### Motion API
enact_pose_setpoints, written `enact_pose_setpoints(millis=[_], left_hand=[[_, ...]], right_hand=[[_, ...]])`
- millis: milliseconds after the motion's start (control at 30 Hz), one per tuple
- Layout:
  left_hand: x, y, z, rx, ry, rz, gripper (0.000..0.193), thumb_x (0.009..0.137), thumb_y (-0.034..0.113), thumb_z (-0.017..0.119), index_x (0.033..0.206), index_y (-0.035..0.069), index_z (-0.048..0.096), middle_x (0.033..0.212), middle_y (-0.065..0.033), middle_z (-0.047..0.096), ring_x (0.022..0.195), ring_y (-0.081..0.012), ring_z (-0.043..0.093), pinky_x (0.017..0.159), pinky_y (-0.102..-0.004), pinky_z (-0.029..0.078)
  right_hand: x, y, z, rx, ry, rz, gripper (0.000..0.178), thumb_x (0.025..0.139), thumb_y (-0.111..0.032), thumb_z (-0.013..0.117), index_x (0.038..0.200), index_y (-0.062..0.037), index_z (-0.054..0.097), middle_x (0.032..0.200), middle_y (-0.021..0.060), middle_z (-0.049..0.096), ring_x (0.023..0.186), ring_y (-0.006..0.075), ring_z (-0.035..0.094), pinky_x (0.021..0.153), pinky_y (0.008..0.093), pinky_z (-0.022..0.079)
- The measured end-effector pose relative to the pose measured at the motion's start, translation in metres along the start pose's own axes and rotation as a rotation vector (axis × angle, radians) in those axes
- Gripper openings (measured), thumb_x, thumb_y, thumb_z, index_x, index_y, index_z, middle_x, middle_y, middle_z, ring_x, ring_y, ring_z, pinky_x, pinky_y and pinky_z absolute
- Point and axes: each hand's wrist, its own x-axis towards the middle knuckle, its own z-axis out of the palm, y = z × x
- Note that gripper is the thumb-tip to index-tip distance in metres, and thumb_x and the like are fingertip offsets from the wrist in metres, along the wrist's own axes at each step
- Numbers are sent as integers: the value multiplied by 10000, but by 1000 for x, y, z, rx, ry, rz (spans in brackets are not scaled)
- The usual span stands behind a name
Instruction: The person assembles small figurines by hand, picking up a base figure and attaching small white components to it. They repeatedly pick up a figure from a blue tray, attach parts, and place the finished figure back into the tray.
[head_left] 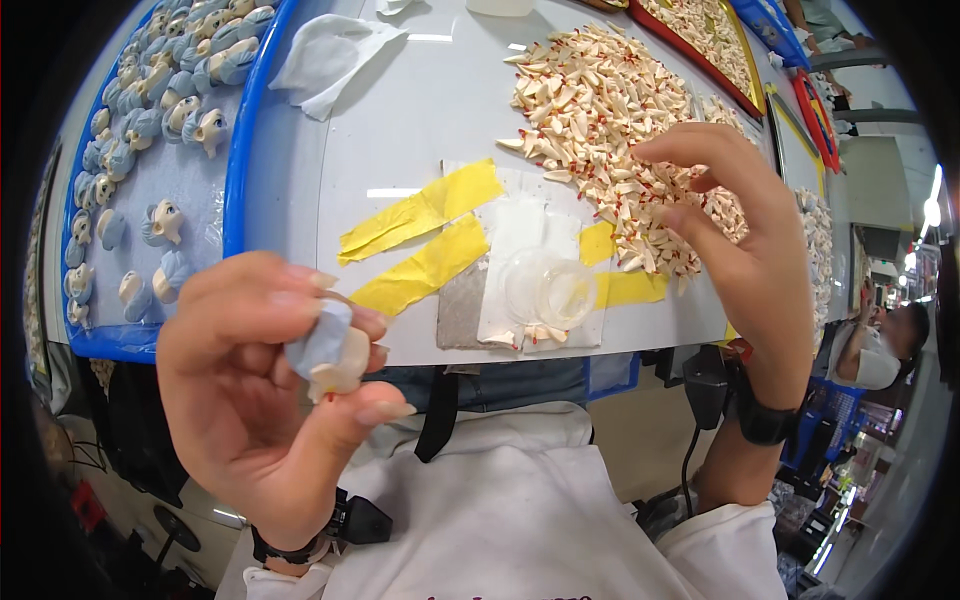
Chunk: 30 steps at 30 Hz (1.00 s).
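Between the thumb and fingers of my left hand (pixel 265 375) is a small doll head (pixel 330 345) with pale blue hair and a cream part; its underside shows a small red spot. This hand is raised in front of the table's near edge. At the right, my right hand (pixel 740 205) is open over a heap of small cream pointed pieces with red tips (pixel 590 100). Its thumb and index finger are apart at the heap; whether they touch any piece I cannot tell. A small clear round cup (pixel 563 293) stands on a white pad (pixel 500 270), with a few cream pieces beside it.
A blue-rimmed tray (pixel 236 150) of similar doll heads lies at the left. Yellow tape strips (pixel 425 210) cross the pad. A crumpled white cloth (pixel 330 62) lies farther back. A red-rimmed tray (pixel 690 50) of cream pieces sits at the far right. Another person (pixel 880 350) is off to the right.
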Motion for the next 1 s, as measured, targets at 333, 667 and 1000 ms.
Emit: enact_pose_setpoints(millis=[333,667,1000], left_hand=[[2,-3,4,-14,-45,7,431,663,65,708,1007,45,450,1010,-110,436,764,-166,536,608,-243,454],[0,-1,2,-89,-15,-12,422,693,76,684,1030,50,431,1010,-111,427,783,-162,543,606,-194,458],[0,-8,-4,6,-165,74,514,668,261,745,1042,55,459,976,-94,473,850,-172,529,602,-203,435]], right_hand=[[8,9,6,0,52,67,110,663,29,587,769,0,584,690,101,580,614,195,556,588,268,427],[-18,-13,-17,509,347,266,133,771,12,570,902,19,546,749,44,568,697,113,556,666,217,435],[-66,-4,-9,746,393,406,241,729,-13,658,949,39,575,828,90,615,724,110,581,626,197,456]])
